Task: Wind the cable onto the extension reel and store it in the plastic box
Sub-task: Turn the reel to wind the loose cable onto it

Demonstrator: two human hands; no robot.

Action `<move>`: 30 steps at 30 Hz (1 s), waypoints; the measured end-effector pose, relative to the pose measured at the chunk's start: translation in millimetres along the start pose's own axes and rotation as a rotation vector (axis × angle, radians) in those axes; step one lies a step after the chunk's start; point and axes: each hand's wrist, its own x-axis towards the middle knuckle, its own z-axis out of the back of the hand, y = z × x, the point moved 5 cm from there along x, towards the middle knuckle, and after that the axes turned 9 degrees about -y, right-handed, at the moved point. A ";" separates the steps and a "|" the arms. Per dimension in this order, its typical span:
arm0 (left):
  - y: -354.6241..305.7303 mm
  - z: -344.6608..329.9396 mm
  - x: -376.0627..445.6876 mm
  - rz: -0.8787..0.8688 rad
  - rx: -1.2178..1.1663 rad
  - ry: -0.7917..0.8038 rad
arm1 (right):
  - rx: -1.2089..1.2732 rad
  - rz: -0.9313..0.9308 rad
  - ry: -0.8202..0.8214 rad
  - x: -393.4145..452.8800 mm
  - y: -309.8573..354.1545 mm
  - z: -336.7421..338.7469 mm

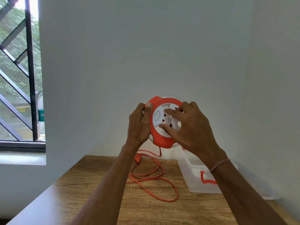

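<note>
Above the far edge of a wooden table (90, 192), both hands hold an orange and white extension reel (164, 122) up in the air in front of a plain pale wall (146, 54). The left hand (139, 124) is clamped on the reel's left rim, thumb over the orange front edge. The right hand (191, 127) lies across the white socket face with its fingers (172, 112) spread and pressed on it, covering the right side of the reel.

From the bottom of the reel an orange cable (162, 172) hangs down and lies in loose loops on the table, its plug end hidden behind the left forearm. To the right of the loops, close to the wall, stands an open clear plastic box (191, 174) with an orange latch (206, 179) on its near end; the right forearm crosses in front of it and hides part of its rim. A thin braided bracelet (219, 164) circles the right wrist.

At the left is a window (17, 70) with dark diagonal bars, trees beyond. A clear bottle (41, 114) stands at its right edge, with a green label; only the letter "S" can be read.
</note>
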 end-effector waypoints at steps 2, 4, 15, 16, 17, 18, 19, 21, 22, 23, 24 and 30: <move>-1.3 0.5 -0.3 -0.001 -0.002 -0.005 | 0.052 0.090 -0.014 1.8 3.9 1.9; -2.1 1.3 -0.4 0.002 -0.002 -0.013 | 0.059 0.141 0.081 2.5 6.4 -1.0; -2.6 0.1 -1.9 -0.012 0.006 -0.009 | -0.108 0.117 0.218 -4.3 8.5 -4.9; -2.5 0.0 -2.1 -0.013 0.002 -0.008 | -0.099 0.114 0.194 -5.1 7.2 -4.9; -2.4 -0.1 -2.3 -0.011 -0.003 -0.005 | -0.096 0.107 0.171 -5.9 5.5 -4.7; -2.3 0.0 -2.4 -0.008 -0.011 0.000 | -0.098 0.094 0.154 -6.2 3.7 -5.1; -2.2 0.1 -2.4 -0.005 -0.019 0.003 | -0.101 0.072 0.141 -6.6 2.0 -5.5; -2.4 0.9 -1.5 -0.011 -0.025 -0.001 | -0.103 0.011 0.107 -6.5 -1.2 -5.8; -2.6 1.3 -1.0 -0.017 -0.023 -0.005 | -0.093 -0.022 0.080 -6.1 -2.0 -5.2; -2.6 1.5 -0.4 -0.018 -0.021 -0.009 | -0.072 -0.053 0.050 -5.4 -2.0 -4.5; -2.5 1.9 -0.2 -0.017 -0.020 -0.010 | -0.047 -0.077 0.025 -5.0 -1.5 -3.9; -1.9 1.0 -1.6 0.006 -0.018 -0.005 | -0.043 -0.043 0.014 -2.4 -0.9 -2.8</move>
